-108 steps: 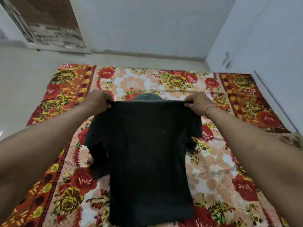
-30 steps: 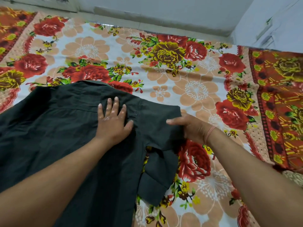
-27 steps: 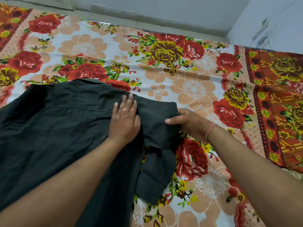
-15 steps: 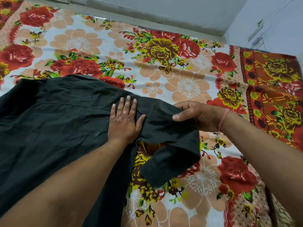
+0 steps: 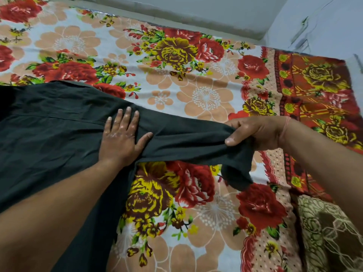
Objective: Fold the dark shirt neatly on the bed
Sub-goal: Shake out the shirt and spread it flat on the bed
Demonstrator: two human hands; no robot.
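Pressing flat with fingers spread, my left hand (image 5: pixel 122 141) pins the dark shirt (image 5: pixel 59 138) at its shoulder seam, gripping nothing, while my right hand (image 5: pixel 255 132) is clenched around the end of the sleeve (image 5: pixel 186 142), pulling it out straight to the right. I see the shirt lying on the left half of the floral bedsheet (image 5: pixel 196 85), its body running from the collar edge at the far side down toward me, so its long axis points near-to-far. The sleeve crosses that line sideways, its cuff drooping below my right fist.
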